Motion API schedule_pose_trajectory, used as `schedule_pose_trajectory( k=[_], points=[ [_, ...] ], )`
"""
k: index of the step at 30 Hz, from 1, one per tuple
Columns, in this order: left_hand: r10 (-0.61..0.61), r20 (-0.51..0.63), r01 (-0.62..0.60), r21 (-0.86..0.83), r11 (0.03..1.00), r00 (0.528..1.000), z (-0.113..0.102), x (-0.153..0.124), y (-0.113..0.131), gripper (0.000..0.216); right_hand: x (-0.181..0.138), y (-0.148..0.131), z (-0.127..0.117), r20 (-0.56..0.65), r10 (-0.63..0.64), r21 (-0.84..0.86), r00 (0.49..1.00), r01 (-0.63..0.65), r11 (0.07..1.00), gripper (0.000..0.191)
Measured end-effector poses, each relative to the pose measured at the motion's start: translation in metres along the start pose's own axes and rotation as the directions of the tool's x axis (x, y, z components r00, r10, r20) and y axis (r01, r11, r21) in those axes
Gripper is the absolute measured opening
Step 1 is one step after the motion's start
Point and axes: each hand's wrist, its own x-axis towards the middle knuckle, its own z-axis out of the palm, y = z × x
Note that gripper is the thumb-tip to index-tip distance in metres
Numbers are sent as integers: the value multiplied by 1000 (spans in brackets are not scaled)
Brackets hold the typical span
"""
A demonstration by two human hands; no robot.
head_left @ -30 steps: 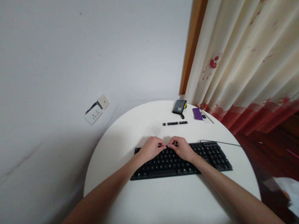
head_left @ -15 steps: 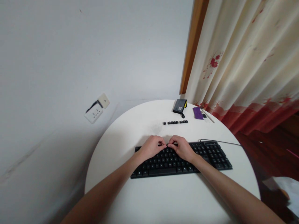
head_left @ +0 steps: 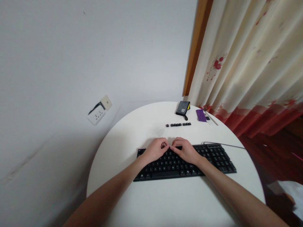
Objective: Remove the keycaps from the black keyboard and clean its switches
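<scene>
A black keyboard (head_left: 167, 174) lies on the white round table, its lower edge toward me. Over its top row, left of the middle, my left hand (head_left: 156, 148) is closed, thumb and index finger pinched together. My right hand (head_left: 185, 150) mirrors it from the other side, also closed in a pinch, the fingertips of both hands almost touching. Whatever sits between the fingertips is too small and covered to make out. Part of the upper key rows is hidden under both hands. Beyond them, a row of several loose black keycaps (head_left: 176, 125) lies on the table.
Near the table's far edge lie a dark grey pouch (head_left: 182, 108) with a strap and a purple packet (head_left: 201, 115), small items beside it. The keyboard's cable (head_left: 227, 144) runs off to the right. A wall socket (head_left: 96, 115) is at left, a curtain (head_left: 227, 69) at right.
Both hands stay at the same spot over the keyboard's top row; their fingers have shifted only slightly. The whole view has moved a little. The loose keycaps lie as before.
</scene>
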Motion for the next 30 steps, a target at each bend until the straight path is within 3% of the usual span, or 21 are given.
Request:
schedule_pose_trajectory(
  k=[7,15,23,26,28,30],
  points=[
    [-48,30,51,-129,990,998,5,3,-6,9,-1,-8,-4,23,-46,-148,999,49,988,22],
    [-8,68,18,-149,989,998,9,5,-11,20,0,-11,-8,95,-11,-255,995,35,966,20],
    [-84,108,104,-197,975,991,2,13,-14,23,-1,-8,-11,116,55,-224,992,-28,974,24],
    [-133,24,135,-119,984,991,-7,32,-23,25,-2,-7,-6,34,14,-150,999,-9,989,25],
    [-165,-107,172,57,983,980,-13,51,-33,34,-3,-7,-2,-93,-2,-100,996,-7,995,26],
    [-167,-164,191,144,971,972,-15,72,-42,47,-2,-6,0,-240,9,-61,971,-24,998,27]
  ],
)
